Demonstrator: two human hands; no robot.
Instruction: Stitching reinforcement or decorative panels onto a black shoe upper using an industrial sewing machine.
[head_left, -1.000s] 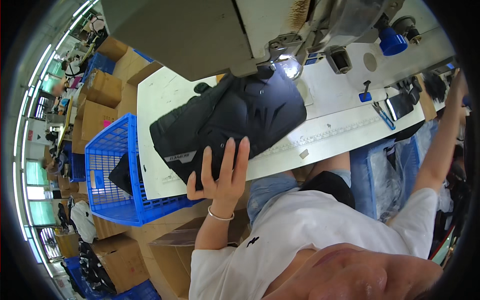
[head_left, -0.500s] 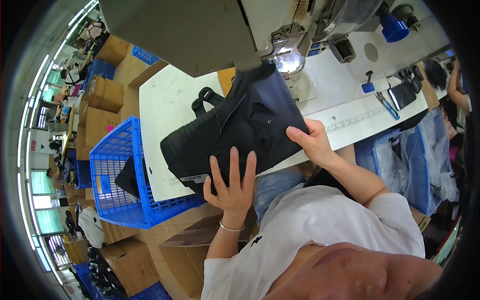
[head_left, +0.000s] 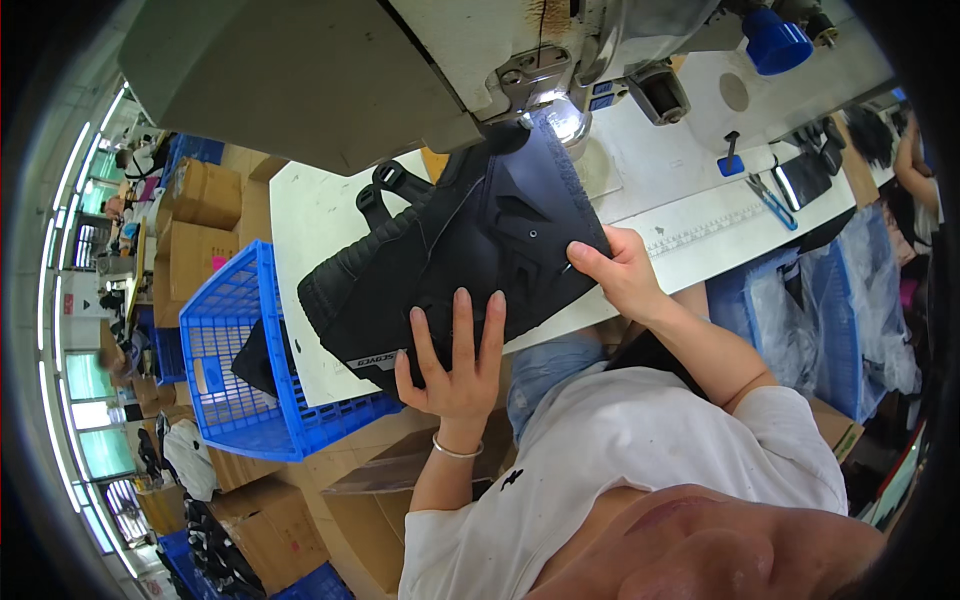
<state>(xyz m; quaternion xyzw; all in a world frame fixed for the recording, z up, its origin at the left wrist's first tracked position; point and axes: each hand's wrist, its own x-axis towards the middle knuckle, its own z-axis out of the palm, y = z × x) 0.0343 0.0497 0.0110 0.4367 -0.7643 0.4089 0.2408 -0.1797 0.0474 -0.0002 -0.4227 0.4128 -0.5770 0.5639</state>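
A black padded piece with ribbed panels and buckle straps, which looks like a boot upper [head_left: 450, 235], lies on the white table of a sewing machine [head_left: 530, 80]. Its far corner is under the machine head, by the lit needle area; the needle itself is hidden. My left hand [head_left: 455, 370] rests on the upper's near edge with fingers spread flat. At the right edge, my right hand [head_left: 625, 275] pinches the upper, thumb on top and the other fingers mostly hidden.
Blue-handled snips [head_left: 775, 205] and a dark phone-like slab [head_left: 803, 180] lie right on the white table [head_left: 310, 220], beyond a printed ruler. A blue crate [head_left: 275, 330] stands left, a blue bin with plastic bags [head_left: 835, 310] right. Cardboard boxes [head_left: 270, 530] fill the lower left.
The upper and both hands sit slightly further left and higher in the picture. The machine has also shifted left in view, so part of this is head movement. Both hands keep their placement.
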